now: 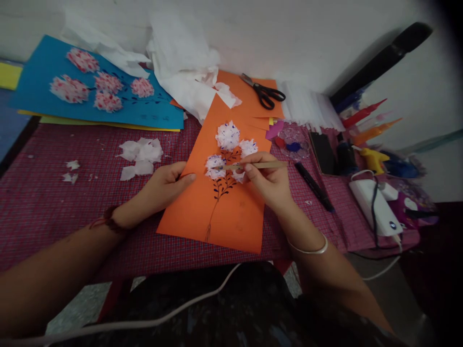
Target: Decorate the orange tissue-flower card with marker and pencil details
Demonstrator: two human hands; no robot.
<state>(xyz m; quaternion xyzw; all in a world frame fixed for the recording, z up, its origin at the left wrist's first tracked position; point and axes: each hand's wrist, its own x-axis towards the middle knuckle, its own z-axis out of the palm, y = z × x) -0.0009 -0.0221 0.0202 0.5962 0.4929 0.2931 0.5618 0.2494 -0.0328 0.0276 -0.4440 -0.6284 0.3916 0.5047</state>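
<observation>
My left hand (168, 183) grips the left edge of an orange sheet of paper (238, 217), thumb on top. White tissue flowers (227, 135) with blue-purple specks stand on the sheet, above a dark drawn stem with small leaves (224, 185). Between the thumb and fingers of my right hand (267, 178) is a thin paintbrush (269, 165). Its tip reaches left onto the lower-left flower (214, 166). Part of another flower is hidden behind my right fingers. A paint palette (293, 143) with red and blue paint lies beyond the sheet's right edge.
A blue sheet with pink-specked flowers (162, 113) lies back left. White tissue (177, 58), black-handled scissors (265, 94) and another orange sheet sit at the back. Tissue pieces (142, 152) lie left. A black marker (314, 187), white power bank (376, 202) and paint tubes are right.
</observation>
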